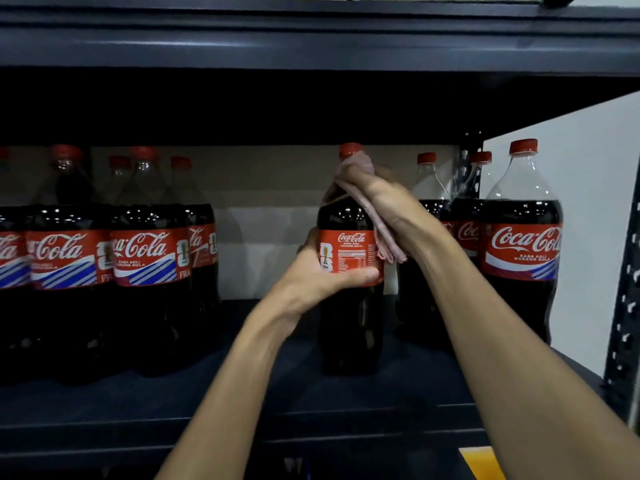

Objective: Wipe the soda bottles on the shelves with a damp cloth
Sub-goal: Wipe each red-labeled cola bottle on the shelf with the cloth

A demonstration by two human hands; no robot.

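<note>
A large cola bottle (348, 317) with a red cap and red label stands upright in the middle of the dark shelf (242, 403). My left hand (318, 277) grips it around the label, thumb across the front. My right hand (384, 199) holds a pink cloth (360, 168) wrapped over the bottle's shoulder and neck; a loose end hangs down beside the label. The cap pokes out above the cloth.
Several more cola bottles (142, 258) stand in a group at the left, and three others (523, 244) at the right by the perforated metal upright (627, 306). An upper shelf (311, 43) hangs close overhead. Something yellow (481, 462) shows below the shelf's front edge.
</note>
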